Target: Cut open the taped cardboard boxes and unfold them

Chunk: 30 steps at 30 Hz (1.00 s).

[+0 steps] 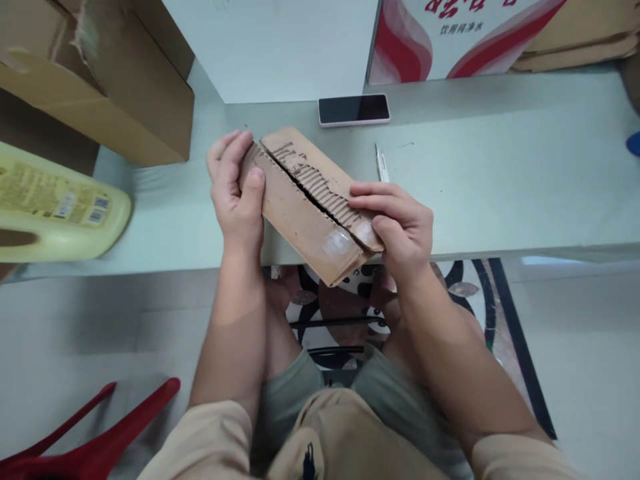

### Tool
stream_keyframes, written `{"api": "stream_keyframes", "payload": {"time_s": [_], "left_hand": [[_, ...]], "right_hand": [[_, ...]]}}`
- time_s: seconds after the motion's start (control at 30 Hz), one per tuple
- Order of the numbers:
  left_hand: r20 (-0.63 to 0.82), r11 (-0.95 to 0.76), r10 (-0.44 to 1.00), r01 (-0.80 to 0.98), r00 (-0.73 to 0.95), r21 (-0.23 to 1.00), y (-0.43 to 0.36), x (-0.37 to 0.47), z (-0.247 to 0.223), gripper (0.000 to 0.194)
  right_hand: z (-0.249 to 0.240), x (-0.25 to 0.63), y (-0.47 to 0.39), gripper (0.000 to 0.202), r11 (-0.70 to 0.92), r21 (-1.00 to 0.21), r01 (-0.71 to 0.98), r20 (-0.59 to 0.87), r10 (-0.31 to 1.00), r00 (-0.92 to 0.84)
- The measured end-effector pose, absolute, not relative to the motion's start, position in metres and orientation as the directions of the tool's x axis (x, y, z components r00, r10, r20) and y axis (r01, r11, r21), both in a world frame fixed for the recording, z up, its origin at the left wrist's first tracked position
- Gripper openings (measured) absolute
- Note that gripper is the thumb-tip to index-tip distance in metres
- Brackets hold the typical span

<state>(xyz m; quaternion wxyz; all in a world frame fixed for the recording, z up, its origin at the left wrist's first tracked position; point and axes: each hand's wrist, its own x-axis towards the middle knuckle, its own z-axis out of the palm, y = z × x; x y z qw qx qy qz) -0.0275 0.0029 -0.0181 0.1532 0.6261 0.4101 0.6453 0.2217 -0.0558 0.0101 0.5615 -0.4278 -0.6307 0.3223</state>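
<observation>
Fingers of both hands are closed on a strip of cardboard (305, 207) held just above the near edge of the table (500, 193). On the left hand (235, 193), the thumb presses down on the strip's upper left end while the other fingers curl behind it. On the right hand (400, 227), the fingers lie flat across the lower right end and the thumb tucks under the edge. That cardboard runs on a slant from upper left to lower right, and a long split along its length shows the ribbed inner layer. A patch of clear tape (337, 243) sits near its lower right end, just beside the right hand's fingers. Below the hands are the person's forearms and knees, with a patterned mat (480, 293) on the floor under the table and a red chair (95, 447) at the lower left. On the table, a thin white pen-like tool (382, 163) lies just beyond the right hand; I cannot tell exactly what it is. Farther back, a dark phone (354, 110) lies flat, screen up. At the left edge, a yellow jug (55, 207) lies on its side, and behind it stands a large open box (110, 80). Against the far wall leans a red and white carton (450, 40) with printed characters.
</observation>
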Motion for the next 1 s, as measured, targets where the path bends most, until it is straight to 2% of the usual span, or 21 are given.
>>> {"api": "stream_keyframes", "payload": {"time_s": [0.13, 0.43, 0.57, 0.7, 0.77, 0.83, 0.93, 1.0], "left_hand": [[0.702, -0.622, 0.705, 0.391, -0.095, 0.678, -0.003, -0.025, -0.011, 0.035], [0.658, -0.577, 0.753, 0.455, -0.025, 0.678, -0.008, -0.027, -0.007, 0.027], [0.596, -0.513, 0.8, 0.434, -0.071, 0.74, -0.007, -0.024, -0.004, 0.03], [0.529, -0.451, 0.836, 0.367, -0.143, 0.813, -0.005, -0.021, -0.002, 0.03], [0.493, -0.408, 0.85, 0.361, -0.185, 0.839, -0.003, -0.022, -0.001, 0.028], [0.451, -0.346, 0.854, 0.365, -0.259, 0.864, -0.002, -0.023, 0.002, 0.029], [0.412, -0.275, 0.818, 0.356, -0.401, 0.893, -0.002, -0.027, 0.009, 0.038], [0.391, -0.25, 0.769, 0.325, -0.505, 0.912, -0.004, -0.031, 0.012, 0.041]], "right_hand": [[0.009, 0.219, -0.056, 0.035, 0.434, -0.877, 0.206, 0.444, 0.896, 0.0], [0.01, 0.22, -0.056, 0.036, 0.483, -0.842, 0.241, 0.489, 0.872, -0.039], [0.013, 0.225, -0.056, 0.034, 0.491, -0.812, 0.315, 0.463, 0.871, -0.165], [0.011, 0.232, -0.055, 0.031, 0.531, -0.804, 0.266, 0.46, 0.84, -0.288], [0.005, 0.234, -0.052, 0.043, 0.468, -0.863, 0.189, 0.417, 0.873, -0.255], [-0.004, 0.236, -0.046, 0.051, 0.35, -0.931, 0.102, 0.335, 0.932, -0.138], [-0.016, 0.237, -0.035, 0.049, 0.147, -0.989, 0.008, 0.147, 0.987, 0.069], [-0.02, 0.235, -0.031, 0.05, -0.006, -0.999, -0.034, -0.008, 0.998, 0.065]]}}
